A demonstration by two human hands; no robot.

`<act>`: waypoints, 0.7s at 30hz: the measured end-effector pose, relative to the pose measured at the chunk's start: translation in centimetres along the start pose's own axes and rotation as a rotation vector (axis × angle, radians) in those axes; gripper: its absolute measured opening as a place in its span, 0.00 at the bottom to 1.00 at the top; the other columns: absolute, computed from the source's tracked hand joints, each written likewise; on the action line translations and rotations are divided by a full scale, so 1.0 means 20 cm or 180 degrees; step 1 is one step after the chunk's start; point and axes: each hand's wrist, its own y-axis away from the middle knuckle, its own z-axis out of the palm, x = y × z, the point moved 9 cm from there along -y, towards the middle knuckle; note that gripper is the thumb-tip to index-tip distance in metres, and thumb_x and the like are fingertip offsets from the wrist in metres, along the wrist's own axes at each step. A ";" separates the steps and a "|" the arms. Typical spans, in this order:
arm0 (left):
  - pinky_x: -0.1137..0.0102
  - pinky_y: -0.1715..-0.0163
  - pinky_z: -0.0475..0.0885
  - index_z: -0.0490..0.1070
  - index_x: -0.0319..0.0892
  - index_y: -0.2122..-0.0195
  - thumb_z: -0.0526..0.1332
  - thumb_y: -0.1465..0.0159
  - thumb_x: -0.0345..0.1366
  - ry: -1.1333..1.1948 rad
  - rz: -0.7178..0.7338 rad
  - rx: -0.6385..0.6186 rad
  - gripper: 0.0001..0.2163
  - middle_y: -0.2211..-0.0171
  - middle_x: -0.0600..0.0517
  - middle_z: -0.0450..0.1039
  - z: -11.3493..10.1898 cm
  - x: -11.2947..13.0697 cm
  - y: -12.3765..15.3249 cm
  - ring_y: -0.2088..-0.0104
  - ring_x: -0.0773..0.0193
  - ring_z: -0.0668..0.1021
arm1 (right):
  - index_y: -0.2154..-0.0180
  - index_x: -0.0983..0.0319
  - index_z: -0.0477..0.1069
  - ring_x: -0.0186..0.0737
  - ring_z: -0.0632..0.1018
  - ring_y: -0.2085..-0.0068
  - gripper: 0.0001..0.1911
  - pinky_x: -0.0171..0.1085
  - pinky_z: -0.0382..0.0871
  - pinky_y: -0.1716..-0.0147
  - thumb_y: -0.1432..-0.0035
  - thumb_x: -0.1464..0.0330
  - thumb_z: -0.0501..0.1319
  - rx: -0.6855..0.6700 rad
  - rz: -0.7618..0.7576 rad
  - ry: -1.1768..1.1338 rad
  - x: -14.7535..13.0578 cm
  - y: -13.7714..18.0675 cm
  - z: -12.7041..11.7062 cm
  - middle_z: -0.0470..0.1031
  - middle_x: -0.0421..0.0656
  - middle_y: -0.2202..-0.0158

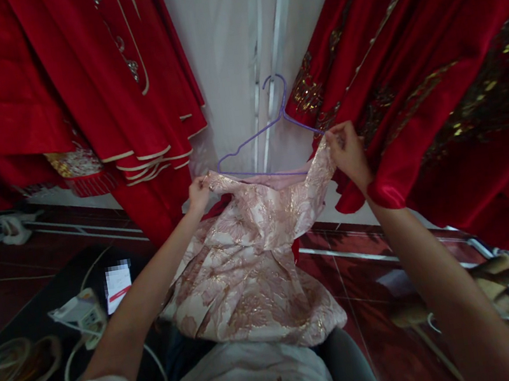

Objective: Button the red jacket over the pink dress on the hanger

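Dress: my left hand point(199, 194) and right hand point(347, 150) each pinch a shoulder of the pink gold-flecked brocade dress point(246, 262)
Hanger: thin purple wire hanger point(268, 125); no legible writing

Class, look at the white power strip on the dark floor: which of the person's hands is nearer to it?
Left. The left hand grips the pink dress above and right of the power strip; the right hand holds the far shoulder, farther off.

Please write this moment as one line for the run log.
left hand: grips dress shoulder | right hand: grips other shoulder | pink dress: held up, on purple hanger | around: red gowns hanging
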 end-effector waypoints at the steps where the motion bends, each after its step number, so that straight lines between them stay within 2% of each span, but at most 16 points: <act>1: 0.69 0.61 0.70 0.73 0.40 0.70 0.60 0.41 0.35 -0.0010 -0.0028 0.0002 0.05 0.69 0.50 0.76 0.00 0.00 0.00 0.67 0.62 0.76 | 0.57 0.56 0.66 0.47 0.76 0.61 0.14 0.50 0.67 0.53 0.37 0.55 0.52 0.0005 0.0003 -0.0004 0.00 0.00 0.00 0.74 0.46 0.63; 8: 0.70 0.60 0.71 0.71 0.41 0.67 0.60 0.39 0.41 0.0355 0.0256 -0.0256 0.09 0.68 0.50 0.76 0.04 0.10 0.01 0.66 0.64 0.77 | 0.57 0.57 0.66 0.45 0.76 0.61 0.13 0.49 0.68 0.55 0.37 0.57 0.53 -0.0024 -0.0096 -0.0137 0.00 0.00 0.00 0.74 0.45 0.63; 12: 0.71 0.60 0.71 0.73 0.41 0.64 0.60 0.40 0.46 0.0365 0.0567 -0.0592 0.13 0.65 0.49 0.77 0.12 0.27 -0.04 0.64 0.64 0.77 | 0.56 0.56 0.65 0.45 0.76 0.59 0.14 0.49 0.68 0.54 0.37 0.56 0.53 -0.0113 -0.0062 -0.0212 0.01 0.00 0.02 0.74 0.45 0.63; 14: 0.71 0.58 0.71 0.75 0.41 0.63 0.60 0.39 0.48 0.0174 0.0903 -0.0881 0.15 0.62 0.49 0.78 0.20 0.41 -0.06 0.62 0.63 0.77 | 0.56 0.56 0.65 0.45 0.76 0.60 0.14 0.49 0.69 0.55 0.38 0.55 0.53 -0.0124 -0.0100 -0.0247 0.01 0.00 0.01 0.74 0.44 0.63; 17: 0.70 0.56 0.70 0.77 0.40 0.61 0.60 0.39 0.47 -0.0177 0.1275 -0.1525 0.16 0.61 0.48 0.79 0.33 0.57 -0.06 0.60 0.61 0.78 | 0.58 0.55 0.66 0.44 0.76 0.63 0.13 0.48 0.70 0.58 0.38 0.55 0.53 -0.0075 -0.0145 -0.0253 0.00 -0.01 -0.01 0.74 0.43 0.64; 19: 0.69 0.56 0.70 0.78 0.39 0.60 0.63 0.41 0.48 -0.0290 0.1215 -0.1838 0.17 0.62 0.48 0.80 0.37 0.60 -0.07 0.60 0.60 0.78 | 0.59 0.55 0.66 0.43 0.76 0.64 0.13 0.46 0.70 0.61 0.39 0.55 0.54 -0.0059 -0.0156 -0.0267 -0.01 -0.02 -0.02 0.74 0.44 0.65; 21: 0.68 0.56 0.71 0.79 0.39 0.61 0.64 0.43 0.50 -0.0178 0.0906 -0.1975 0.19 0.62 0.47 0.80 0.37 0.57 -0.11 0.61 0.58 0.78 | 0.59 0.56 0.66 0.44 0.76 0.64 0.14 0.46 0.70 0.62 0.39 0.55 0.54 -0.0126 -0.0152 -0.0327 0.00 -0.03 -0.01 0.73 0.44 0.65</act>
